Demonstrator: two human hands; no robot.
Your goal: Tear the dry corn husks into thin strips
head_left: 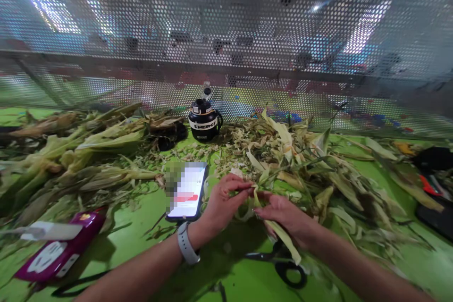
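Observation:
Both hands meet over the green table (237, 273), in front of a heap of loose corn husks (293, 151). A pale green corn husk strip (283, 238) runs between them, one end hanging toward the table. My left hand (226, 200), with a watch (187, 243) on its wrist, pinches the strip's upper part with thumb and fingertips. My right hand (279, 212) closes round the strip lower down, thumb on top. Below my right hand lie black-handled scissors (290, 271), partly covered by the strip. Left of my left hand lies a lit phone (189, 191).
Long corn husks (106, 146) are piled at the left. A black jug lettered ENERGY (204, 122) stands at the back before a perforated metal screen (226, 23). A purple power bank-like device (60, 250) with a white plug lies front left. Dark items (435, 198) sit at the right edge.

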